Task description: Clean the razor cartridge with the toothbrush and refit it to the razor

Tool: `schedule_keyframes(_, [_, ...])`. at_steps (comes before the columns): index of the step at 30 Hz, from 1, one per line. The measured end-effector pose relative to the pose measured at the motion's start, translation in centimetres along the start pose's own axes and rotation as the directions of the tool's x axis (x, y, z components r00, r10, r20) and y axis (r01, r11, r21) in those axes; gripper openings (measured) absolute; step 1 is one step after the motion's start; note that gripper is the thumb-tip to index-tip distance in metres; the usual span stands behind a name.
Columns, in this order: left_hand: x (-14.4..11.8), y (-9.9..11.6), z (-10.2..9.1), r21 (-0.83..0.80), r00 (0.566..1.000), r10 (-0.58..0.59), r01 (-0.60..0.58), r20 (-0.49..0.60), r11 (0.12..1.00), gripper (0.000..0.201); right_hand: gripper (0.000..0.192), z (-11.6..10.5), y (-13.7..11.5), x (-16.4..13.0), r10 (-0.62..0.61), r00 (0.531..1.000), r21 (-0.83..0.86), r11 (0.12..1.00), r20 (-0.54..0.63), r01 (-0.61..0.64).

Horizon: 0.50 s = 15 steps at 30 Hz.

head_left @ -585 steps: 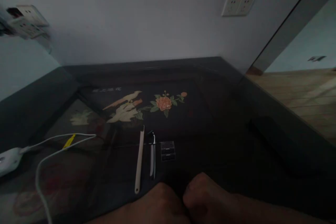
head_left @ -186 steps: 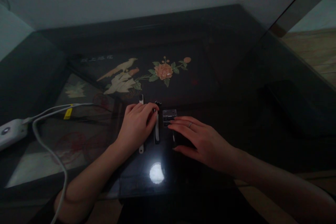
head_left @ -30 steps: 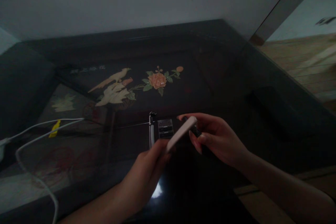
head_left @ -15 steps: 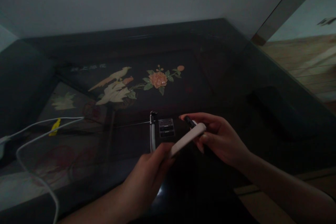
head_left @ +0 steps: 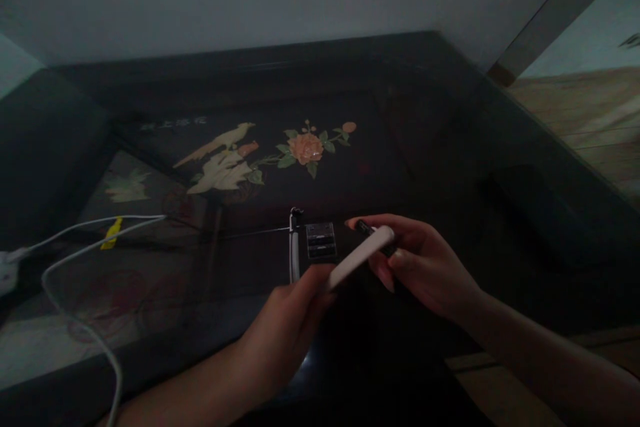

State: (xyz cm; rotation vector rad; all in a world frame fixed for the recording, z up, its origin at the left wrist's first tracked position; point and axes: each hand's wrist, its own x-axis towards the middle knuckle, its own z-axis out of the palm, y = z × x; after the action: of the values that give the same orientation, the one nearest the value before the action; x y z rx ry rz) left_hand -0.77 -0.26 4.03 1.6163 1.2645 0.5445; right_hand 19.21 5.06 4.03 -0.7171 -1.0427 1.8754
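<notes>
My left hand (head_left: 287, 330) grips the near end of a long pale handle (head_left: 361, 257), held slantwise above the dark glass table (head_left: 440, 167). My right hand (head_left: 425, 263) holds a small dark piece (head_left: 367, 229) right against the handle's far tip. On the table just beyond lie a slim black and white razor-like tool (head_left: 294, 250) and a small clear case (head_left: 321, 241) with dark strips inside. The light is dim, so fine detail is hard to see.
A white cable (head_left: 75, 257) with a yellow tag (head_left: 111, 233) loops over the table's left side, ending at a white device (head_left: 5, 268) at the edge. A bird and flower inlay (head_left: 260, 153) shows under the glass. A dark flat object (head_left: 545, 210) lies at the right. Wooden floor lies beyond.
Since 6.2 s ago my left hand lifted the pale handle off the table and my right hand picked up the dark piece. In the last second the handle's tip shifted slightly right and down.
</notes>
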Motion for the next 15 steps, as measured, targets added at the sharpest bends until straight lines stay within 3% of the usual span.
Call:
schedule_keyframes(3, [0.0, -0.05, 0.12, -0.002, 1.0, 0.008, -0.008, 0.029, 1.0, 0.025, 0.037, 0.1, -0.07, -0.03, 0.021, 1.0, 0.009, 1.0, 0.018, -0.021])
schedule_keyframes(7, [0.06, 0.04, 0.08, -0.017, 0.999, -0.008, 0.007, -0.038, 1.0, 0.025, 0.039, 0.19, -0.05, -0.01, 0.014, 1.0, 0.0, 1.0, -0.021, -0.014])
schedule_keyframes(12, [-0.2, -0.04, 0.17, 0.002, 0.997, 0.074, -0.074, 0.007, 0.997, 0.023, 0.037, 0.2, 0.01, -0.06, 0.008, 1.0, 0.016, 1.0, 0.014, -0.009])
schedule_keyframes(15, [-0.15, -0.01, 0.11, 0.007, 0.999, 0.026, -0.026, -0.021, 1.0, 0.022, 0.037, 0.21, 0.07, 0.0, -0.004, 1.0, 0.026, 1.0, -0.009, 0.004])
